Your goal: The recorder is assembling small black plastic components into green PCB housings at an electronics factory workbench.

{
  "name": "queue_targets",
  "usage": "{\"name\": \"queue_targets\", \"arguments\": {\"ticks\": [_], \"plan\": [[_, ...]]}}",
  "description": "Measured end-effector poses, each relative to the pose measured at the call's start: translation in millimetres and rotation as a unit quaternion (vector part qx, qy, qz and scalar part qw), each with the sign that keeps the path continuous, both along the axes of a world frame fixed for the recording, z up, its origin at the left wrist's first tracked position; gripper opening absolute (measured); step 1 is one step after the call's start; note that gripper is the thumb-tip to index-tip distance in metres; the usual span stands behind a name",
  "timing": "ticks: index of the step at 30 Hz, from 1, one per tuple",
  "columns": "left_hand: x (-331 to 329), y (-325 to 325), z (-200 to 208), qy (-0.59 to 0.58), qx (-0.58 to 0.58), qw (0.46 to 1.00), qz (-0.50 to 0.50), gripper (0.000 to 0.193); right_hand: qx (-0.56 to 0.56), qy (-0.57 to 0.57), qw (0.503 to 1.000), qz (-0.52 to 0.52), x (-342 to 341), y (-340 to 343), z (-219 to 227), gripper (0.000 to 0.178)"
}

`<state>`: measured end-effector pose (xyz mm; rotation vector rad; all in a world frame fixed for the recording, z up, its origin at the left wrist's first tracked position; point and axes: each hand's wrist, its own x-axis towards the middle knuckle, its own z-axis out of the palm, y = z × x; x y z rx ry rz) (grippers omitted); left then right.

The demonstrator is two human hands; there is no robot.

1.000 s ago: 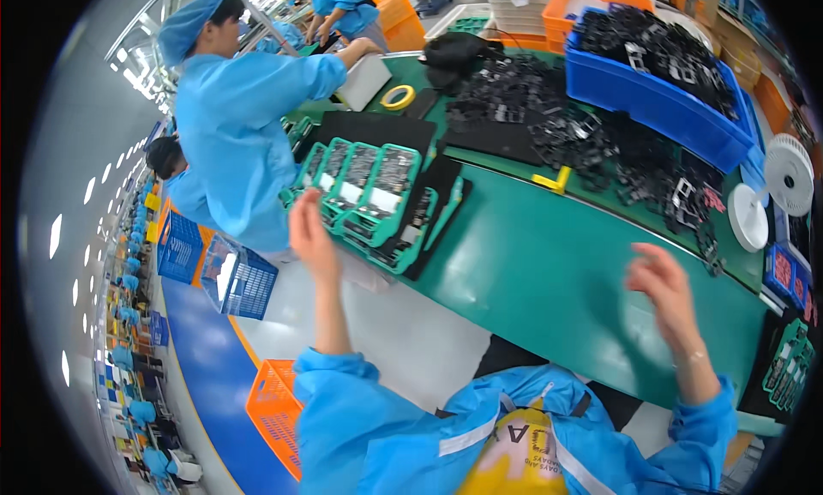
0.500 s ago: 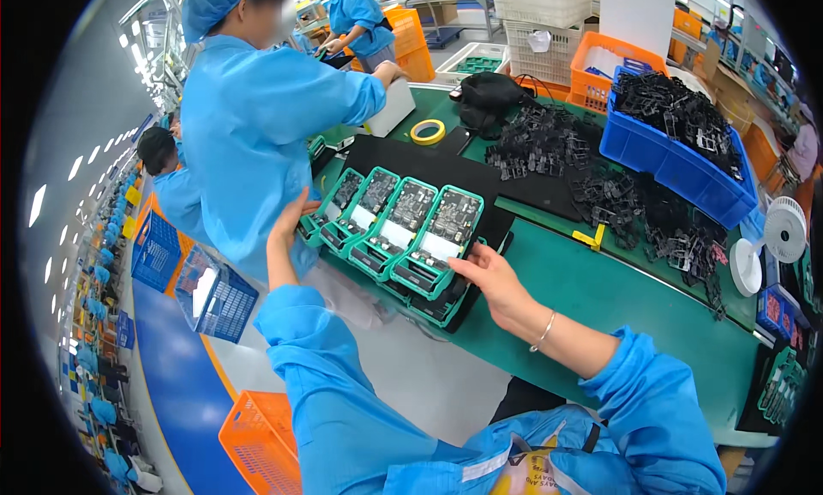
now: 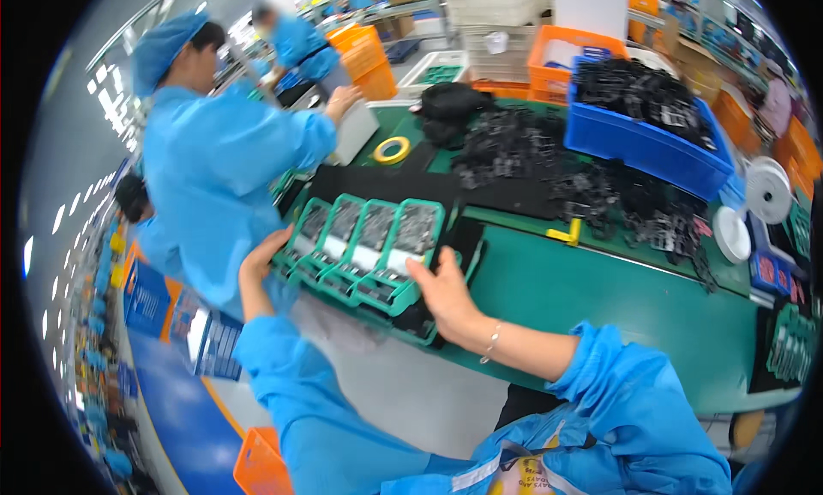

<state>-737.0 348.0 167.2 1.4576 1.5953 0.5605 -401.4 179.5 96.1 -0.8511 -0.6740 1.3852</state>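
A teal-green tray [image 3: 396, 305] holds several dark circuit boards, each in its own compartment with a white strip across it. It lies tilted over the near edge of the table, on a black layer with another green edge showing below. My left hand [image 3: 260, 259] is closed around the tray's left end, its fingertips partly hidden. At the other end my right hand [image 3: 450, 300] grips the near right corner. Its thumb rests by the last board, and the index finger points up along the side.
A co-worker in blue [image 3: 201, 161] stands close on the left. Yellow tape [image 3: 392, 150], heaped black plastic parts [image 3: 506, 148], a blue bin [image 3: 643, 148] and a white fan [image 3: 765, 191] occupy the green table [image 3: 583, 302]. An orange crate [image 3: 261, 465] sits on the floor.
The view has swung, so the scene sits further left. My right hand has closed in on the tray's right corner, with its index finger now raised. My left hand stays at the left end.
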Motion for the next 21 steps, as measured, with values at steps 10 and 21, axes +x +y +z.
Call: {"name": "queue_targets", "arguments": {"ticks": [10,21], "plan": [[-63,-22,7,-0.038,0.123,0.991,-0.036,0.050,0.023,0.058,0.997,-0.035,21,7,13,0.044],[37,-139,-36,-0.082,0.193,0.978,0.014,0.039,-0.014,0.014,0.997,0.070,225,-56,63,0.024]]}}
